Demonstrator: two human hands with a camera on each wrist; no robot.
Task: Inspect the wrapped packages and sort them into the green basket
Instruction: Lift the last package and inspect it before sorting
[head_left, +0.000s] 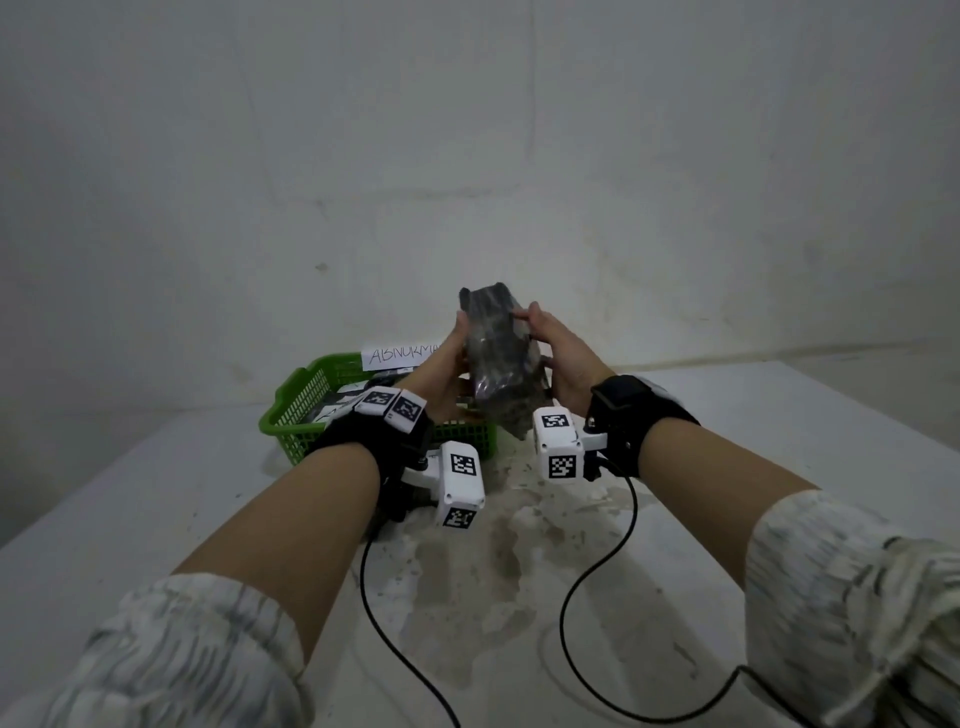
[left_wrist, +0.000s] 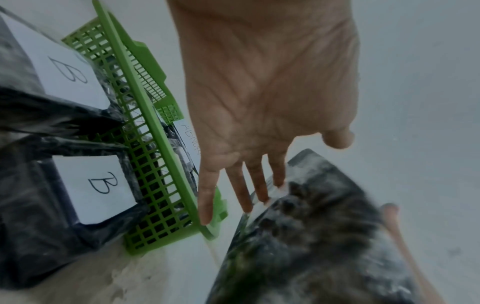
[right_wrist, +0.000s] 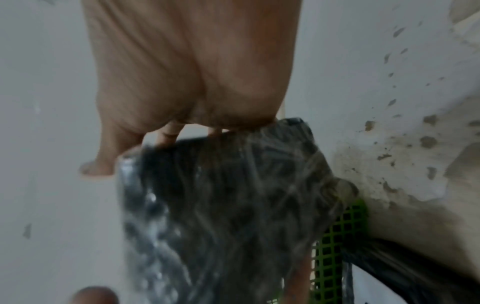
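- A person holds one wrapped package up in the air between both hands, above the far middle of the tabletop.
- The package is dark, wrapped in shiny clear film, and stands nearly upright: its long axis runs top to bottom, with the top leaning slightly away from the person.
- The left hand supports the package's left side with its fingers stretched fairly straight; the fingertips touch the wrapping and the thumb sits apart. This grip looks loose, more of a press than a clasp.
- The right hand holds the right side, fingers curling over the top edge and the thumb on the near face, so this grip appears to carry most of the weight.
- The green basket sits on the tabletop just left of and below the raised package, close to the left hand. Its long side runs left to right.
- Inside the basket lie other dark wrapped packages with white paper labels marked "B".
- A white paper sign with handwritten letters stands at the basket's far edge; it is partly hidden by the left hand.
- Judging by the pose, the package is being inspected; placing it would mean lowering it down and to the left, and the left hand is nearer the basket.
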